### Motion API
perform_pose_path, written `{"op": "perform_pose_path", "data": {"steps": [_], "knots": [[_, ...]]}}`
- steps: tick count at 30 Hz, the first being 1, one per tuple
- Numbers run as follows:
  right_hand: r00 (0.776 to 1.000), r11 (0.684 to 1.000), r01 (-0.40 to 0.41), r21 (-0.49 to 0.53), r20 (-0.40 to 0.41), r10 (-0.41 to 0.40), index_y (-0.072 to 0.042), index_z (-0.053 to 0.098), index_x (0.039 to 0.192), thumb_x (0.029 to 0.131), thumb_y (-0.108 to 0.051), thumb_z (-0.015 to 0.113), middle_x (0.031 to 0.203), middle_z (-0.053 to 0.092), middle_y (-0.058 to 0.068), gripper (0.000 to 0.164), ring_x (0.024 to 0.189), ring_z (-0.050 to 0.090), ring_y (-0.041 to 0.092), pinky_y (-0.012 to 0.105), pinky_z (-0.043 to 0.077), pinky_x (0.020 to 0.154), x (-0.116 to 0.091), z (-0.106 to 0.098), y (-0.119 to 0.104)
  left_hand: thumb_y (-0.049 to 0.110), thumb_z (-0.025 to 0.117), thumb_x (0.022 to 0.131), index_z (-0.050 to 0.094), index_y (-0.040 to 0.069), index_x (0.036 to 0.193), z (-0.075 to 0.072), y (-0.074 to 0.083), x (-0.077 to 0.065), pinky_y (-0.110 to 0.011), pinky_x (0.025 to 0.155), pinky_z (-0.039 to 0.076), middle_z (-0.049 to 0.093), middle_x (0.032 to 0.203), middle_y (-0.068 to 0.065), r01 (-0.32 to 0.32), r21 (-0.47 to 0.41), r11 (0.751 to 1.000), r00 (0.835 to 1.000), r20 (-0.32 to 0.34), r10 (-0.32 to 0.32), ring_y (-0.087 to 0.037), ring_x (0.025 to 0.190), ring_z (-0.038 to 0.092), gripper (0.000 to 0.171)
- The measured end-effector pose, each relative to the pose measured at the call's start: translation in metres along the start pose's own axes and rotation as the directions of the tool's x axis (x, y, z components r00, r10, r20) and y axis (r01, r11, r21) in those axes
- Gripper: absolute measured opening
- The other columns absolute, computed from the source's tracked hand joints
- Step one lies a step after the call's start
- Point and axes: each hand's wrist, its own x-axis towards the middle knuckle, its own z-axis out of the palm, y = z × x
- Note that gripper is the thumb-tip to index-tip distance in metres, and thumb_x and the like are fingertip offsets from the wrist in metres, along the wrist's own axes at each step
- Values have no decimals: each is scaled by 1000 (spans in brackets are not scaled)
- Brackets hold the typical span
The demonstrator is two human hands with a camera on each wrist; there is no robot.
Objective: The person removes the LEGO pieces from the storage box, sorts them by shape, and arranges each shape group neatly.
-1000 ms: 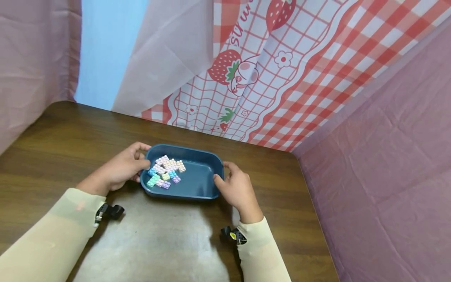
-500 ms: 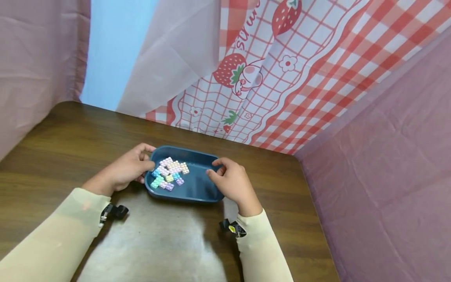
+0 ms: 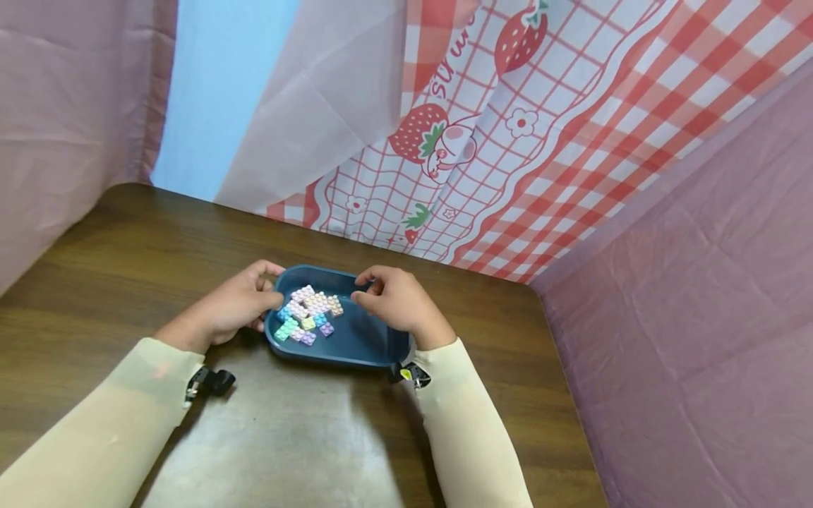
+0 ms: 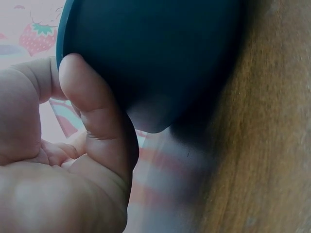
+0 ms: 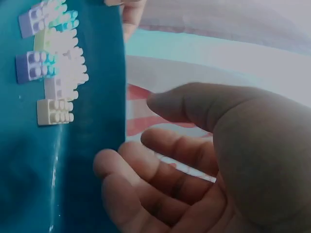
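A dark blue oblong tray point(image 3: 362, 339) stands on the wooden table, with several pastel toy bricks point(image 3: 308, 307) heaped toward its left end. My left hand point(image 3: 231, 303) grips the rim there; the left wrist view shows the thumb point(image 4: 90, 97) pressed against the tray wall. Over the right part of the tray hovers my right hand point(image 3: 400, 303), fingers loosely bent and nothing held. In the right wrist view its thumb point(image 5: 189, 102) is apart from the fingers, and a cream brick point(image 5: 54, 112) lies nearest on the tray floor.
Behind the table point(image 3: 190, 233) hangs a red-and-white strawberry cloth point(image 3: 470, 162). Pinkish curtains point(image 3: 686, 282) close off both sides. A shiny pale patch point(image 3: 286, 430) lies in front of the tray.
My right hand has let go of the tray's right end and moved left and up over the tray. My left hand keeps its grip. The whole scene shifts slightly right in the head view.
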Motion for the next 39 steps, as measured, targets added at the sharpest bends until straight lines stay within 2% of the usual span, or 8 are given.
{"op": "perform_pose_path", "data": {"steps": [6, 11, 18, 24, 32, 39], "knots": [[992, 993, 75, -87, 104, -66, -19, 72, 125, 95, -35, 77, 82, 68, -5, 35, 69, 61, 13, 32, 52, 66, 20, 4, -5, 8, 61, 96, 31, 6, 152, 0, -1, 0, -30, 53, 56, 51, 103, -16, -3, 1, 1000, 1000, 1, 3, -20, 67, 58, 63], [973, 986, 115, -117, 211, -88, -20, 70, 130, 93, -30, 79, 82, 69, -5, 39, 72, 61, 9, 28, 53, 71, 30, 10, -4, 7, 61, 96, 32, 6, 151, 0, -1, 1, -30, 52, 55, 52, 102, -16, 3, 4, 1000, 1000, -4, -3, -20, 66, 57, 63], [950, 989, 74, -128, 310, -31, -25, 65, 140, 91, -25, 80, 81, 69, -4, 51, 71, 62, 11, 28, 52, 65, 39, 16, -1, 9, 62, 96, 32, 7, 153, 0, -2, 2, -31, 53, 55, 51, 104, -16, 18, 14, 1000, 1000, -7, -18, -20, 67, 57, 64], [923, 991, 56, -119, 385, -6, -26, 60, 145, 91, -23, 80, 84, 71, 1, 57, 72, 62, 11, 27, 52, 66, 44, 19, -3, 10, 62, 97, 32, 8, 152, -1, -2, 2, -31, 53, 55, 51, 104, -16, 23, 8, 1000, 1000, -2, -23, -20, 68, 57, 63], [906, 991, 49, -125, 423, 9, -29, 60, 142, 91, -25, 82, 89, 71, 3, 55, 75, 63, 13, 29, 53, 68, 48, 23, 1, 11, 63, 97, 32, 7, 152, -1, -2, 2, -31, 53, 56, 52, 102, -16, 12, 6, 1000, 1000, 4, -12, -20, 69, 58, 62], [902, 972, 86, -217, 432, 17, -28, 62, 136, 91, -25, 80, 87, 67, 0, 48, 73, 61, 13, 27, 51, 63, 52, 34, -1, 10, 62, 97, 32, 7, 152, -2, -1, 1, -31, 53, 56, 53, 103, -16, 14, 4, 1000, 1000, 10, -14, -20, 68, 58, 63]]}}
